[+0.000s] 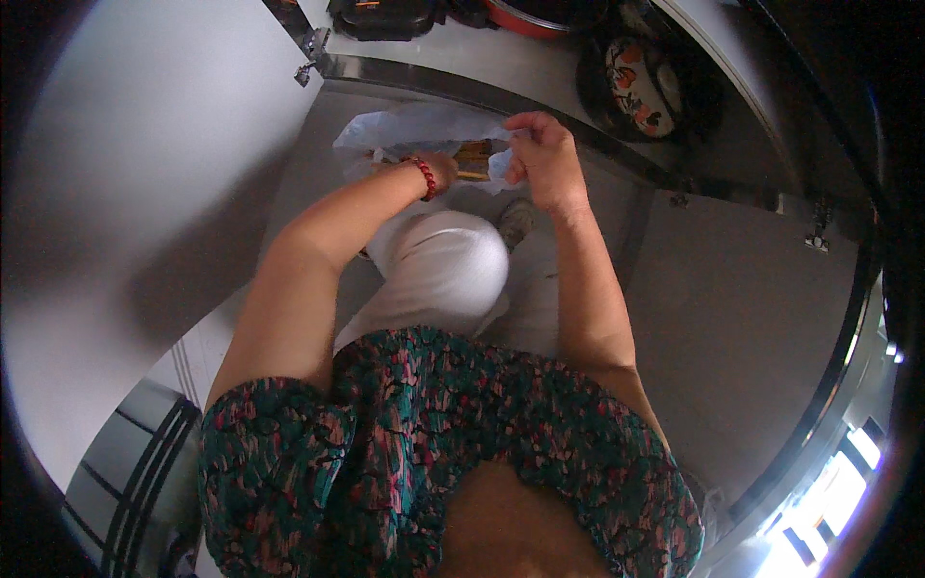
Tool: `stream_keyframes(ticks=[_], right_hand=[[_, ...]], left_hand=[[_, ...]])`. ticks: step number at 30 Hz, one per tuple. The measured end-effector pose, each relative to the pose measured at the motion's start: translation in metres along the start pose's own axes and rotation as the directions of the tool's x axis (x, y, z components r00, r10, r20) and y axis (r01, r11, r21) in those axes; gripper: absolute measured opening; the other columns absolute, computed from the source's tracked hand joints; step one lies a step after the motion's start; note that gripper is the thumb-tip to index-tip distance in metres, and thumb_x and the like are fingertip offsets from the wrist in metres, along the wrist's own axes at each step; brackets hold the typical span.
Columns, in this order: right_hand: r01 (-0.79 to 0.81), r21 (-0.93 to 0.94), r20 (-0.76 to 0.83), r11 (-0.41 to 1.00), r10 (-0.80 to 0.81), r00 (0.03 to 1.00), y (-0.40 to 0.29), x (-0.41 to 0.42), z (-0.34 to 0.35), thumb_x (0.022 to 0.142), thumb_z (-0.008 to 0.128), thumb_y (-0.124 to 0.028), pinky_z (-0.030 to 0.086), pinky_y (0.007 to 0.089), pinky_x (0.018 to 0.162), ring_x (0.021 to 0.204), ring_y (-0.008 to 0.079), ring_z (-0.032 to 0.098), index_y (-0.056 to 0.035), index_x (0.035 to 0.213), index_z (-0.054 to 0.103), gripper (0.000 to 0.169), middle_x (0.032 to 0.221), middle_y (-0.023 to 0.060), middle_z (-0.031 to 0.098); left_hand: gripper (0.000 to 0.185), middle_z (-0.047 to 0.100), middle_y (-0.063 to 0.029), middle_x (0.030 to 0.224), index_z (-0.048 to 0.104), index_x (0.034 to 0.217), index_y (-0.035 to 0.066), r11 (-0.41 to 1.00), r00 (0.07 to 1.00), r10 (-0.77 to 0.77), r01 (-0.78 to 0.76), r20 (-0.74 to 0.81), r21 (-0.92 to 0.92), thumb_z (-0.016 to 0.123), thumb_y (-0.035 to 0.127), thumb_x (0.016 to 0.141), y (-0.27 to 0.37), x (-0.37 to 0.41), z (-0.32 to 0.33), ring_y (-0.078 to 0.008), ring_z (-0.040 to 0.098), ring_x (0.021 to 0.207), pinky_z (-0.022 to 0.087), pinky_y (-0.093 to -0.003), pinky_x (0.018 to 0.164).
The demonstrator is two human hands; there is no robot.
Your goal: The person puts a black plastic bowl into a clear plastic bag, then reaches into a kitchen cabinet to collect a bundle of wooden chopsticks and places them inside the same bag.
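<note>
A translucent plastic bag (405,126) hangs open low in front of me, just below the cabinet's front edge. My right hand (545,155) pinches the right side of its rim between thumb and fingers. Inside the bag's mouth is my left hand (438,169), with a red bead bracelet (426,178) at the wrist. Its fingers are mostly hidden, so whether it grips something does not show. Beside those fingers lie thin brown and yellowish stick-like items (475,154) in the bag, too dim to name surely.
Open cabinet doors flank me, the left door (159,144) and the right door (744,289), with metal hinges (817,230). On the cabinet shelf (462,61) are a red pan (531,22), a black case-like object (383,18) and a floral-patterned lid (639,90). My knee (462,249) rises below the bag.
</note>
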State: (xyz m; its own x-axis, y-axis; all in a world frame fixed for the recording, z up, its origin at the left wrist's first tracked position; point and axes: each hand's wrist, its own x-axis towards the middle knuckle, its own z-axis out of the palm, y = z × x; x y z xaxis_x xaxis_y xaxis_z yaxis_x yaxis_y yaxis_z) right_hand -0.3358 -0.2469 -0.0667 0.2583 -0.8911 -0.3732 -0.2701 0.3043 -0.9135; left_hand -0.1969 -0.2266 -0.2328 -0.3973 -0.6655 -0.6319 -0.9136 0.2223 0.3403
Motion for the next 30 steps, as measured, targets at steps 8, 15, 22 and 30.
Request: stream_keyframes(ticks=[8,15,22,30], right_hand=[[-0.033,-0.064,0.002,0.997,0.033,0.999,-0.008,-0.007,-0.007,0.081,0.047,0.001,0.041,0.0258,0.045,0.048,0.0090,0.045,0.0036,0.097,0.054,0.018,0.066,0.0048,0.050],[-0.035,-0.110,0.030,0.993,0.038,0.999,-0.002,-0.011,-0.006,0.085,0.047,-0.002,0.040,0.0261,0.042,0.046,0.0101,0.048,0.0024,0.094,0.055,0.013,0.069,0.0063,0.052],[-0.033,-0.110,0.012,0.993,0.034,0.999,-0.009,-0.005,0.000,0.081,0.048,-0.001,0.040,0.0253,0.046,0.049,0.0099,0.046,0.0040,0.096,0.054,0.017,0.065,0.0052,0.050],[0.112,-0.387,-0.044,0.915,-0.140,0.989,0.017,0.017,0.013,0.079,0.054,-0.007,0.048,0.0341,0.056,0.062,0.0231,0.061,-0.0025,0.094,0.059,0.017,0.073,0.0145,0.061]], left_hand=[[0.023,0.064,-0.0187,0.086,0.065,0.088,-0.001,0.974,0.991,0.051,-0.077,-0.126,-0.213,0.053,0.015,0.077,-0.001,0.044,0.009,-0.0311,0.063,0.080,0.049,-0.0398,0.069],[0.024,0.063,-0.0218,0.089,0.065,0.088,-0.003,0.968,0.996,0.076,-0.083,-0.038,-0.238,0.054,0.012,0.073,-0.014,0.064,0.075,-0.0320,0.062,0.085,0.048,-0.0404,0.074],[0.026,0.060,-0.0231,0.097,0.060,0.094,-0.003,0.967,0.831,0.105,-0.213,-0.546,-0.138,0.058,0.016,0.075,-0.016,0.034,0.084,-0.0349,0.060,0.089,0.049,-0.0408,0.075],[0.017,0.061,-0.0203,0.078,0.061,0.082,0.002,0.934,0.905,0.045,-0.188,-0.423,-0.303,0.052,0.016,0.082,-0.038,-0.017,0.002,-0.0386,0.058,0.075,0.045,-0.0464,0.067]])
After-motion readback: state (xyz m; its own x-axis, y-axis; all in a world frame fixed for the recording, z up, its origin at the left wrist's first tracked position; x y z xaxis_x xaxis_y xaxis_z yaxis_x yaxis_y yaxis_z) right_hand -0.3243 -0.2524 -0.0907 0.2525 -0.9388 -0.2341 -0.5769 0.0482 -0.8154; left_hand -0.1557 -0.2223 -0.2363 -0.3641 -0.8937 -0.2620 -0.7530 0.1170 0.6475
